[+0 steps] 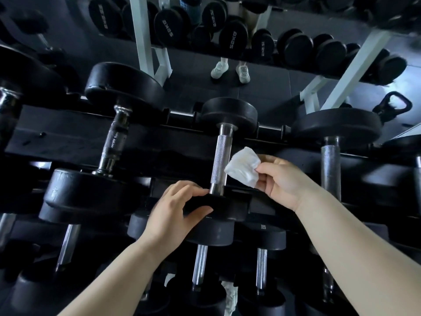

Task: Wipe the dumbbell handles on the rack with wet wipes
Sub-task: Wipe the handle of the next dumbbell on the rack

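Note:
A black dumbbell with a knurled steel handle (220, 159) lies on the top tier of the rack (68, 135), its near head (218, 205) toward me. My left hand (175, 212) grips that near head, thumb under its edge and fingers on top. My right hand (284, 179) pinches a folded white wet wipe (242, 169) just right of the handle, touching or nearly touching it. More dumbbells lie alongside: one on the left with a chrome handle (112, 142), one on the right with a dull grey handle (330, 165).
Lower tiers hold several smaller dumbbells (200, 265). A mirror behind the rack reflects more dumbbells (232, 35), white rack posts (142, 35) and a person's white shoes (230, 70). A kettlebell (394, 107) sits at the far right. A crumpled white wipe (230, 295) lies low down.

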`<state>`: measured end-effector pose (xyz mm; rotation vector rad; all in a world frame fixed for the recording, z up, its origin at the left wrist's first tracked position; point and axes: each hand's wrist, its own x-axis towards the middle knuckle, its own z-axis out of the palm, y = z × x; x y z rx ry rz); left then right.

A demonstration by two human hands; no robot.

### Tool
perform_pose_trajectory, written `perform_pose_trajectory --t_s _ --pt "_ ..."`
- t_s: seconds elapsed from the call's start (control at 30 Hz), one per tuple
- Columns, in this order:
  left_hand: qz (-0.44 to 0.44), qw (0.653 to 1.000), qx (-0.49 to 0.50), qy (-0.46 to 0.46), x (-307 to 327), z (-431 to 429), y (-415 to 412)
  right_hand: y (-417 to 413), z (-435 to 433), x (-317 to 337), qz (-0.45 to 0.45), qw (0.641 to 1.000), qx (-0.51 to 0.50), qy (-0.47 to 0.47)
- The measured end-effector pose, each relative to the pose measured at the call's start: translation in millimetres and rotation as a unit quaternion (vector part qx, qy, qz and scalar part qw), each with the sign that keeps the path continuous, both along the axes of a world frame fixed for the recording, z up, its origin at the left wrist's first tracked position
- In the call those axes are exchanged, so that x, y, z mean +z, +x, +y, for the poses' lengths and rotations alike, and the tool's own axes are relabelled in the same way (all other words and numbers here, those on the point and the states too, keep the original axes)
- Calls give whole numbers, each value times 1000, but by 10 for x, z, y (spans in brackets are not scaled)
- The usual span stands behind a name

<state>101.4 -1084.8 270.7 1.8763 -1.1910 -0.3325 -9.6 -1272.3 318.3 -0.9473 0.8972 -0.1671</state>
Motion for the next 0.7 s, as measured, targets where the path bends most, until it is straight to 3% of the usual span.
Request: perform_pose_trajectory --t_s 0.13,0.23,0.3,0.4,0.57,0.6,0.7 --pt "4 1000 4 11 31 1 -13 87 62 14 -16 999 35 -11" --pt "10 1000 8 13 41 12 -28 206 120 -33 35 986 72 -144" --pt "11 1000 12 17 43 16 -37 282 147 -84 85 953 66 -283" --pt "7 999 22 28 36 14 -39 390 167 -119 117 875 55 -466" --pt "7 1000 18 15 13 17 -31 499 201 -265 170 759 14 -629" --pt "10 1000 19 12 6 15 -30 499 208 -298 166 745 2 -646" --pt "13 1000 17 11 -14 6 -23 462 267 -363 130 752 19 -646"
